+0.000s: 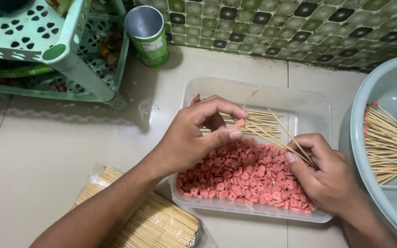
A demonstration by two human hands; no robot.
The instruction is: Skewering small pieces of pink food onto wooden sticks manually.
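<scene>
A pink sausage slice [239, 123] is pinched in the left hand [194, 138] fingers; a bamboo skewer [272, 138] is gripped by the right hand [327, 174], above a clear tray [299, 98] of slices [244, 177]. A basin [391, 92] of skewers sits right, a packet of sticks [157, 225] near left, a green can [149, 34] far.

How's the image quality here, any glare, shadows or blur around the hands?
Head view: soft, even light; a faint shadow of the green rack falls on the floor; mild sheen on the clear tray rim; the left hand, right hand and pink slices look sharp.
</scene>
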